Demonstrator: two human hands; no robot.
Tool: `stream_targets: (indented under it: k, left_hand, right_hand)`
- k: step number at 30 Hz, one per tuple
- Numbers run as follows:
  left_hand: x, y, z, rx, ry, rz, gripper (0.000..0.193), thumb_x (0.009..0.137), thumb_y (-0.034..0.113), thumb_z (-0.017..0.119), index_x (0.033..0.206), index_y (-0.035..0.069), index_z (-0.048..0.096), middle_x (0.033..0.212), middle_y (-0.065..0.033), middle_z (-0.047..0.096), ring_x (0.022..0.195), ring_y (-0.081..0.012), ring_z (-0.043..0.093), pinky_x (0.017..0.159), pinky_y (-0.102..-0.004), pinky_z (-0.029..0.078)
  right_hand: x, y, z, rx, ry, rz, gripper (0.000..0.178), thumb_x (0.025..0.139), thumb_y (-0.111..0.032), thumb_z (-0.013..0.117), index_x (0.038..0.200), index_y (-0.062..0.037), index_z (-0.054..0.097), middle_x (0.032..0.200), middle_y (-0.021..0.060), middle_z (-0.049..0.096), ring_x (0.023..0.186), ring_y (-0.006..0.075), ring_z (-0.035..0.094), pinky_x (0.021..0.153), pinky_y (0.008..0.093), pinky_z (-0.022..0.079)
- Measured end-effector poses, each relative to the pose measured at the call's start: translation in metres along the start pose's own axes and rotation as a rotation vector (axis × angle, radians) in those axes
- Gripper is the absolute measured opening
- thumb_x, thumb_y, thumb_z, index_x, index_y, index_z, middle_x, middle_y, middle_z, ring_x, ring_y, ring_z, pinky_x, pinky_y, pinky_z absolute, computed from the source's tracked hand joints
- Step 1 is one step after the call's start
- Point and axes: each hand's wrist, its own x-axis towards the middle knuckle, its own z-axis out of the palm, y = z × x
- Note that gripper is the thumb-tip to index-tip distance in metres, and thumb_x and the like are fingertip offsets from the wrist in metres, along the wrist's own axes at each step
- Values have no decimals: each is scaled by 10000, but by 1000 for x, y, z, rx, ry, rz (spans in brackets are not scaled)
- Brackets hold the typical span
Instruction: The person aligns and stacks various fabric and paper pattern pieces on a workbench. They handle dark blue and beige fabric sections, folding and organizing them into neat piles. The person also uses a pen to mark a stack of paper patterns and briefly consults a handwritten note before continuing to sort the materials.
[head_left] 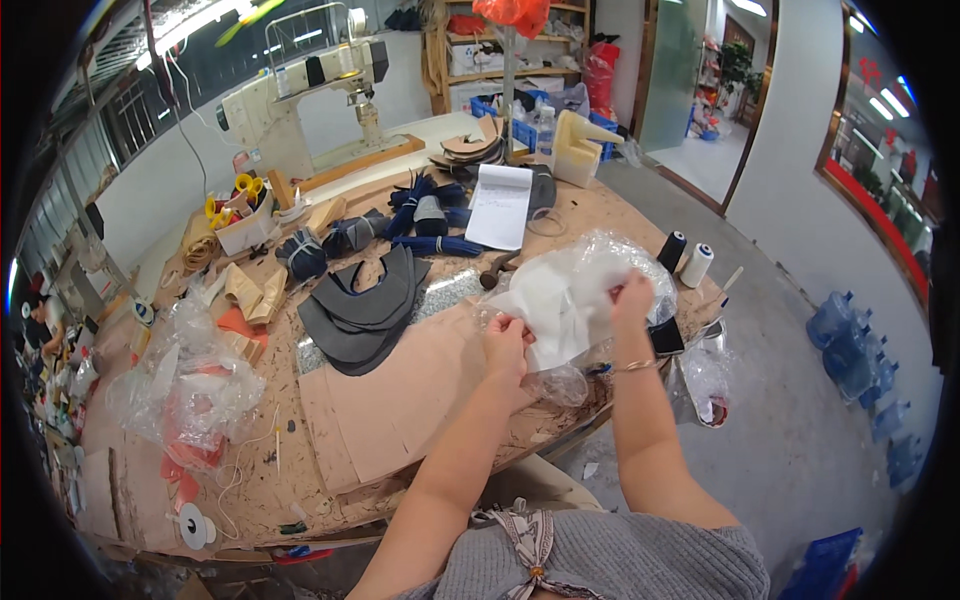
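My left hand [508,345] pinches the near-left edge of a thin white sheet [558,325] over the right part of the workbench. On the sheet's right side, my right hand [632,299] has its fingers closed on it, with a bracelet on that wrist. Whether the sheet is paper or cloth I cannot tell. Crumpled clear plastic [612,250] lies behind and around the sheet. A hammer [497,270] rests just beyond my left hand. To the left lies a stack of dark grey curved pieces [365,310]. Flat tan sheets [400,390] are spread beside my left forearm.
Two thread cones, a black one [672,250] and a white one [698,265], stand at the bench's right side. Behind are a notepad [500,207], dark blue bundles [430,210] and a sewing machine [300,110]. Blue water bottles [850,340] line the right wall.
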Motion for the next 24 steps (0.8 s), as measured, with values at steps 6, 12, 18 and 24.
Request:
stream_targets:
  k: [6,12,18,24]
  left_hand:
    - [2,-7,-4,88,-18,92,280,877,-18,539,1151,-18,480,1033,-114,586,853,-203,613,738,-318,531]
    - [-40,12,8,653,-103,655,496,896,23,540,1356,-47,368,1397,-201,397,1271,-251,434,1032,-340,377]
    - [-82,30,14,547,-408,453,454,895,78,598,1306,-28,437,1374,-175,427,1233,-218,459,982,-335,415]
    - [-136,70,-49,370,-402,-37,382,942,86,538,1289,-23,421,1158,-105,580,990,-154,597,850,-258,485]
  right_hand:
    - [16,-74,-28,83,-100,-64,117,929,-179,569,892,-69,575,728,29,576,561,108,564,458,230,478]
    - [-70,-103,-14,-136,-220,-131,120,942,-187,567,902,-74,575,727,-16,593,614,66,594,516,227,524]
    - [-123,-79,2,43,-408,171,104,927,-171,592,919,-68,592,745,-15,598,610,42,540,525,205,455]
    - [-195,-61,6,-341,-752,159,137,912,-132,597,964,-9,627,765,4,622,637,62,535,573,228,457]
